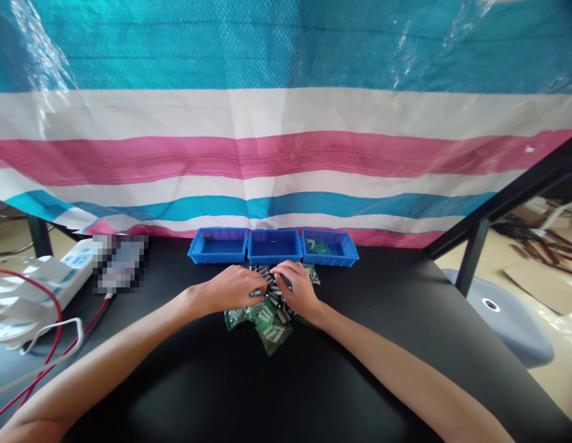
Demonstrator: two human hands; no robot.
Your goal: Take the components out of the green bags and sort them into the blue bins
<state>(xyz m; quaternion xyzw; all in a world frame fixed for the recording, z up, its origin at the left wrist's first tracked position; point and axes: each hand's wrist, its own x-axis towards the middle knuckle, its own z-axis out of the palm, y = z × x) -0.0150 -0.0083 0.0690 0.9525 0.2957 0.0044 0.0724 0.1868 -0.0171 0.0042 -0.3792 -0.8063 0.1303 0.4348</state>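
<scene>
A heap of small green circuit boards and grey metal parts lies on the black table in front of three blue bins. My left hand rests on the left side of the heap with fingers curled down into it. My right hand lies on the right side, fingers bent and pinched on small parts that I cannot make out. The left blue bin holds a tiny dark item. Only a small piece lies in the middle blue bin, while the right blue bin has a few green boards.
A striped blue, white and pink tarp hangs behind the bins. A white power strip with red and white cables lies at the left edge. A grey stool stands beyond the table's right edge, beside a black frame leg.
</scene>
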